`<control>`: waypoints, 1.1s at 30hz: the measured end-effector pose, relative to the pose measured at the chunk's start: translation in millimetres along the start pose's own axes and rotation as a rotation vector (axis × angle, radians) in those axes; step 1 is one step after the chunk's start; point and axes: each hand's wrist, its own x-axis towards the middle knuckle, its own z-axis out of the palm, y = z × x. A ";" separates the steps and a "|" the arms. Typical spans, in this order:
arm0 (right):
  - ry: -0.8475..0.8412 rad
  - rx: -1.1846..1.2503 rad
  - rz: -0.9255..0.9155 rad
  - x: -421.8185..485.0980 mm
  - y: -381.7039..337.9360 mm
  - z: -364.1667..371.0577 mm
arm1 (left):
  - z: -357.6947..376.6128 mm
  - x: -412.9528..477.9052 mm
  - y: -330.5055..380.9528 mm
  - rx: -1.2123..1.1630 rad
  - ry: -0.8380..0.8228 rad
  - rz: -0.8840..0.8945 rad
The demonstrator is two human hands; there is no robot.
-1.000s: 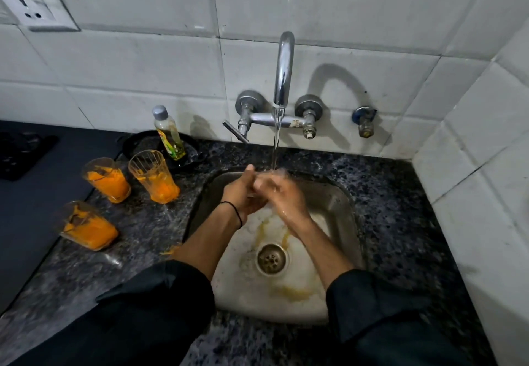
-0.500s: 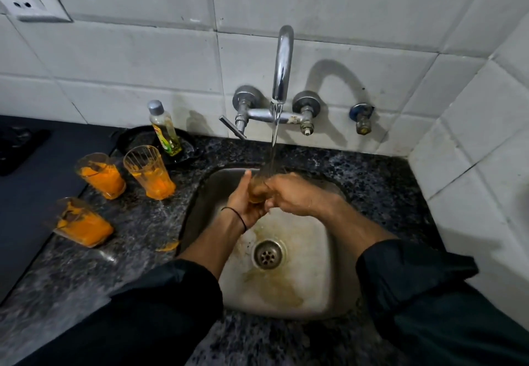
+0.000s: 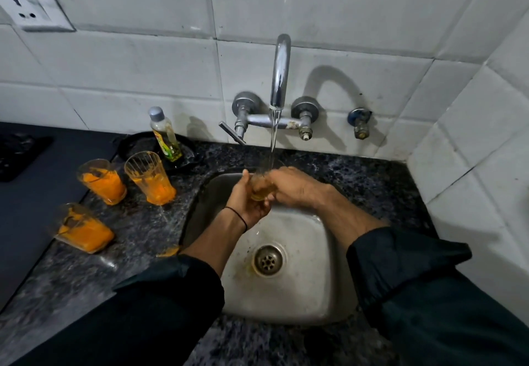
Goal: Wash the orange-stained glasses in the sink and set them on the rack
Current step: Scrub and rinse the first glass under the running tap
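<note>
White tiled wall (image 3: pixel 143 59) across the back, turning a corner at the right, with a grey socket plate (image 3: pixel 31 8) high on the left. Below it, a dark speckled stone counter (image 3: pixel 137 222), wet and splashed with orange, edged on the left by a flat black surface (image 3: pixel 34 194). Sunk into the counter, a steel sink (image 3: pixel 309 302), with orange-tinged streaks round the drain (image 3: pixel 268 259).

Chrome tap (image 3: pixel 280 73) on the wall, running, and a thin stream of water (image 3: pixel 273 136) dropping straight into the held glass (image 3: pixel 260 189). Held glass over the far end of the sink, clear, amber-orange at the bottom, half hidden. Left hand (image 3: pixel 246 202) gripping it from the left and below, thumb up. Right hand (image 3: pixel 294 188) wrapped round it from the right. Thin black band (image 3: pixel 239 217) on the left wrist.

Left of the sink, on the counter, three more, all thickly smeared with orange. Far-left glass (image 3: pixel 103 182) and ribbed glass (image 3: pixel 150 178) upright, side by side. Near glass (image 3: pixel 83 228) closer in, blurred, seemingly tipped. Behind them, a clear bottle (image 3: pixel 166 136) of yellowish liquid standing in a black dish (image 3: pixel 134 145). Green, yellow and red label, writing too small to read.
</note>
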 end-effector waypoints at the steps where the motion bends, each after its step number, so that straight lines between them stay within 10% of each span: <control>1: 0.081 0.133 0.039 4.2 0.2 5.2 | -1.9 -0.3 -1.5 -0.072 -0.035 0.047; 6: 0.526 0.653 0.304 24.0 0.2 26.3 | 0.5 -0.1 -3.9 -0.159 -0.130 0.206; 11: 0.019 0.185 0.006 9.8 12.0 9.2 | -0.5 7.9 -2.0 -0.044 0.030 0.037; 19: 0.487 0.540 0.213 11.3 -2.9 27.1 | -3.1 2.2 -11.0 -0.263 -0.217 0.257; 26: 0.065 0.020 -0.068 0.6 17.8 15.4 | -2.8 0.4 1.7 0.110 -0.034 0.129; 33: 0.760 1.617 0.412 7.7 -17.1 60.0 | 4.2 -10.8 5.4 -0.020 -0.205 0.386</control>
